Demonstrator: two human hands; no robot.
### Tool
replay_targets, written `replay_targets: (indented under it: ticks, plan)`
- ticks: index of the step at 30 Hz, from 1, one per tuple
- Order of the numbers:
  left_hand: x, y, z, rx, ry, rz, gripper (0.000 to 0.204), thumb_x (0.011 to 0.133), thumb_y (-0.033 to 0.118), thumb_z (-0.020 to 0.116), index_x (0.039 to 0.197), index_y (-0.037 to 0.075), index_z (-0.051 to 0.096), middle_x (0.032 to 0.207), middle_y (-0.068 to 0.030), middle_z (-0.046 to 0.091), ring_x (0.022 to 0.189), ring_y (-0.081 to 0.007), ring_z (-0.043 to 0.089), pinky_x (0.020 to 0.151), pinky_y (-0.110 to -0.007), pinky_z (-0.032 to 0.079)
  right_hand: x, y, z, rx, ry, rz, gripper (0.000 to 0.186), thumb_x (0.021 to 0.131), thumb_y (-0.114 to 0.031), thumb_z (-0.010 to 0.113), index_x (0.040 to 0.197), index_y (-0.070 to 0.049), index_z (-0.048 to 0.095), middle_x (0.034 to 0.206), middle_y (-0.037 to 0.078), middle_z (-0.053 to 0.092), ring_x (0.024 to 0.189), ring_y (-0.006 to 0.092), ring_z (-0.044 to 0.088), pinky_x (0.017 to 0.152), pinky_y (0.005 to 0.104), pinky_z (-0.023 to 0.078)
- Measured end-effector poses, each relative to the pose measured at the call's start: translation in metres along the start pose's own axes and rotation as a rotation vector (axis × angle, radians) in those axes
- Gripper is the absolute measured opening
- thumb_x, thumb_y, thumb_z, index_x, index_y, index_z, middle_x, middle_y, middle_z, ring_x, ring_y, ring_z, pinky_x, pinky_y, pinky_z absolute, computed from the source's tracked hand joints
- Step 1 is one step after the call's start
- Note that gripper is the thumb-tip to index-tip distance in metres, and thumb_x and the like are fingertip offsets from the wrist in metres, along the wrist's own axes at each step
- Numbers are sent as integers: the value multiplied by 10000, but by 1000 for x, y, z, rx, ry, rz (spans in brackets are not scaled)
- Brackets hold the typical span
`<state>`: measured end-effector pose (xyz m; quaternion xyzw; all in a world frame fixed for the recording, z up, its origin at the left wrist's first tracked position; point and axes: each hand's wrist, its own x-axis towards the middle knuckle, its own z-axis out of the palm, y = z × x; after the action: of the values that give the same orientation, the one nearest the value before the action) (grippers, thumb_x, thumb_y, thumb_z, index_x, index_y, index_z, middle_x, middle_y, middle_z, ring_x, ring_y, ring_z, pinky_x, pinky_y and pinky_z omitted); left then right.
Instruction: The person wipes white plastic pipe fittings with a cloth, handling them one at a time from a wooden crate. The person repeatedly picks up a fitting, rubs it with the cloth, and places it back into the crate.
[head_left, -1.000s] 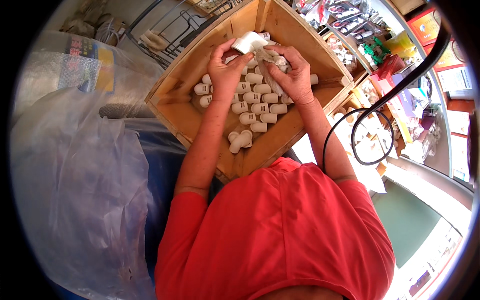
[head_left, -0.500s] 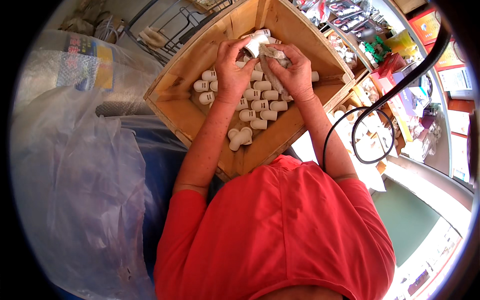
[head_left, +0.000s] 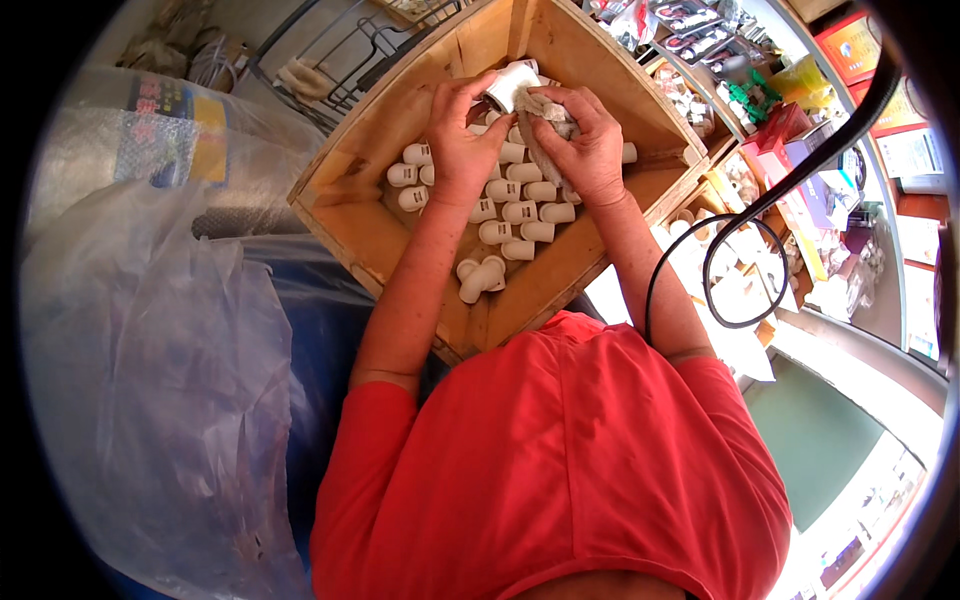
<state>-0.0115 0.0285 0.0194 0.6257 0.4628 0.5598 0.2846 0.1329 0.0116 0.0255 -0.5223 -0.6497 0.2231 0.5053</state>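
Note:
My left hand (head_left: 465,140) grips a white plastic elbow fitting (head_left: 512,84) near the back of the wooden box (head_left: 570,45). My right hand (head_left: 582,148) is closed on a crumpled pale cloth (head_left: 545,118), which it holds against the fitting. Beneath both hands, several white pipe fittings (head_left: 520,212) lie spread over the bottom of the box. A branched fitting (head_left: 480,280) rests near the box's front corner. Part of the held fitting is hidden by the cloth and my fingers.
Wrapped rolls (head_left: 160,135) and crumpled plastic sheeting (head_left: 160,380) lie to my left. A black wire rack (head_left: 320,55) stands behind the box's left side. Shelves of small goods (head_left: 750,100) line the right, with a looped black cable (head_left: 740,320) hanging before them.
Compared with a second ago, my left hand has shifted slightly rightward and turned the fitting to a different angle. The cloth in my right hand stays against it.

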Motion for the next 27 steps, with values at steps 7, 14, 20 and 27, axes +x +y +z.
replay_targets:
  ticks: [7,14,20,27]
  plan:
    - [9,-11,-10,-330,85,-148,457,681,-84,671,1106,1,529,1026,-89,551,909,-156,566,793,-268,502,1,9,0,114,-71,-102,261,679,-94,657,937,-66,625,844,71,599,742,186,592,674,274,472]
    - [10,-14,-17,-444,15,-270,463,674,-43,703,1102,-12,531,952,-78,576,884,-120,552,727,-245,508,6,16,-9,566,329,102,262,752,-54,647,995,-38,550,887,23,586,811,96,539,727,232,466]
    - [4,-3,-9,-440,-181,-286,446,684,-50,686,1102,-8,534,960,-67,568,864,-104,546,778,-241,502,17,27,-15,187,282,-328,282,670,-69,681,942,-75,608,939,84,586,896,193,550,738,307,463]
    - [4,-7,-16,-339,-380,-358,449,721,-6,675,1144,9,525,999,-47,573,894,-102,537,775,-236,456,9,22,-16,-280,59,165,269,718,-238,638,971,-152,608,908,61,587,793,259,583,662,340,475]
